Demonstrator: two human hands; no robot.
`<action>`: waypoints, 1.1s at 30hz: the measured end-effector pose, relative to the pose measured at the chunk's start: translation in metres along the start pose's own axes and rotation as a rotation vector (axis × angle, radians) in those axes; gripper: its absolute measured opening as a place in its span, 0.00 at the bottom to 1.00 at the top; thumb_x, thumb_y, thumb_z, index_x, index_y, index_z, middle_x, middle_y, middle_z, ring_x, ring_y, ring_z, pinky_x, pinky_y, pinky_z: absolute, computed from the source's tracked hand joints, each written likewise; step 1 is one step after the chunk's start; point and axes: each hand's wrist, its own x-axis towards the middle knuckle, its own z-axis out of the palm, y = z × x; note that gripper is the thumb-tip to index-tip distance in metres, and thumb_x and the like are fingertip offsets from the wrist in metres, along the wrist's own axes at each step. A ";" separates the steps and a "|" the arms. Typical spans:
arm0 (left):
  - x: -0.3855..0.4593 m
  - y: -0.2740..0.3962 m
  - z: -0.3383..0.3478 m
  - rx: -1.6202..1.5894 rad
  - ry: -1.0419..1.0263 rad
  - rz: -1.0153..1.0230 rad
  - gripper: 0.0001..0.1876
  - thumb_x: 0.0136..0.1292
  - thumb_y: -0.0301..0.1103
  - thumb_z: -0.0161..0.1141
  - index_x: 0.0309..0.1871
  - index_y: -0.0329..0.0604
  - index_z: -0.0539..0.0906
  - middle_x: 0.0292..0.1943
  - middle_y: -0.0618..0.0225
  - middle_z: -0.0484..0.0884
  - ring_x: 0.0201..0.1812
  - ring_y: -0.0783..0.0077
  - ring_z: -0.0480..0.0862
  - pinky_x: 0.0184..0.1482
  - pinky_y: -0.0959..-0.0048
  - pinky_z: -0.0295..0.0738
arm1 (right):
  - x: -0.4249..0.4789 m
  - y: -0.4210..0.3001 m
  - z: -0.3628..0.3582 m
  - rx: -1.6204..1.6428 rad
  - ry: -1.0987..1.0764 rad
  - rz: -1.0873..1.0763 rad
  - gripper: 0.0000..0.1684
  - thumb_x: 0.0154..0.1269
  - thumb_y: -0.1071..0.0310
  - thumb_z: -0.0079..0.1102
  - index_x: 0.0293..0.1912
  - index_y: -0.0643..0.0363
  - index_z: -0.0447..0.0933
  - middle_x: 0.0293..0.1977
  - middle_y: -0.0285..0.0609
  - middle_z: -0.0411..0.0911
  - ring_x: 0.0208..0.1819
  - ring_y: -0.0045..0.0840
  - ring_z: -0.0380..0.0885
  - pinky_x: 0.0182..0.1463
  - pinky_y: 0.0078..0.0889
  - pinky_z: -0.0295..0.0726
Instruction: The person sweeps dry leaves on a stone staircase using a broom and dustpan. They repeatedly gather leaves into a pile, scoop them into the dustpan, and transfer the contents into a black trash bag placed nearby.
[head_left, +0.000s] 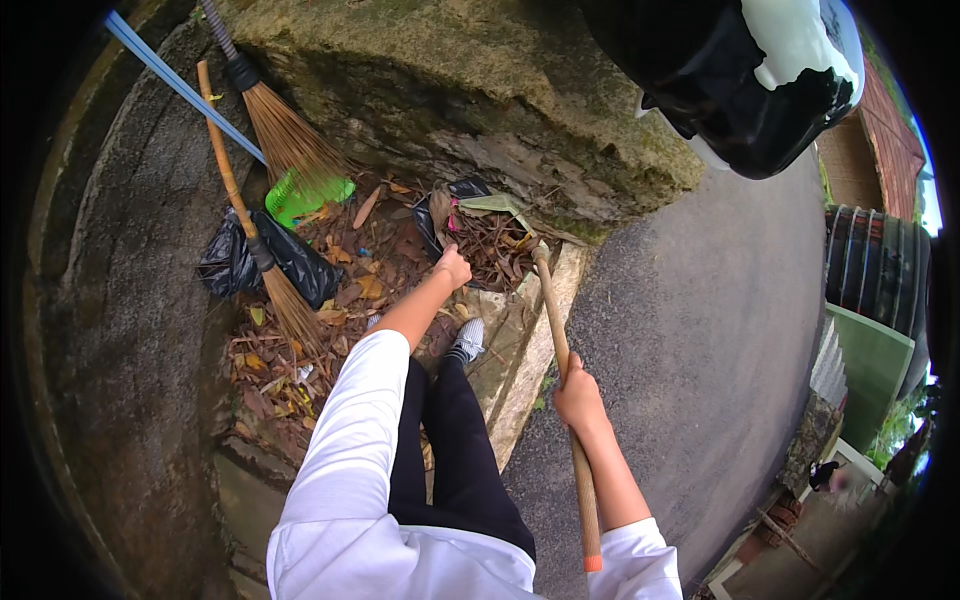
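Observation:
My right hand (580, 394) is wrapped around a long wooden handle (559, 322) with an orange tip at its near end. The far end of that handle meets a pale green dustpan (495, 202) heaped with dry brown leaves (491, 244). Around the dustpan's left and back lies an open black plastic bag (425, 225). My left hand (454, 268) is closed at the near left edge of this bag and seems to pinch its rim; the fingertips are partly hidden.
Two stick brooms (281, 300) (289, 124), a bright green dustpan (307, 196) with a blue handle and another black bag (292, 255) lie left among leaves. A mossy rock (465, 90) rises ahead. Asphalt (675, 315) runs right, beyond a stone curb (536, 337). A glossy black-and-white object (750, 82) overhangs.

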 end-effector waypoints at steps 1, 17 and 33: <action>-0.001 0.001 -0.003 0.013 0.014 0.002 0.15 0.66 0.28 0.50 0.54 0.55 0.78 0.35 0.72 0.82 0.39 0.68 0.82 0.56 0.58 0.63 | 0.000 -0.006 0.000 -0.064 0.017 0.004 0.37 0.53 0.77 0.51 0.64 0.64 0.56 0.35 0.63 0.78 0.40 0.49 0.80 0.45 0.45 0.79; -0.009 0.009 -0.018 -0.066 0.378 -0.081 0.06 0.60 0.32 0.54 0.36 0.48 0.83 0.23 0.71 0.82 0.33 0.66 0.82 0.58 0.62 0.59 | 0.028 -0.027 0.042 -0.184 0.198 -0.046 0.45 0.54 0.77 0.53 0.69 0.68 0.43 0.29 0.56 0.79 0.32 0.45 0.81 0.37 0.43 0.80; 0.008 -0.074 0.022 -1.075 0.468 -1.260 0.31 0.51 0.38 0.70 0.54 0.31 0.70 0.54 0.45 0.65 0.45 0.49 0.78 0.47 0.59 0.77 | 0.013 -0.006 0.061 0.171 0.231 -0.039 0.47 0.48 0.80 0.53 0.69 0.58 0.50 0.25 0.60 0.77 0.28 0.49 0.79 0.35 0.46 0.78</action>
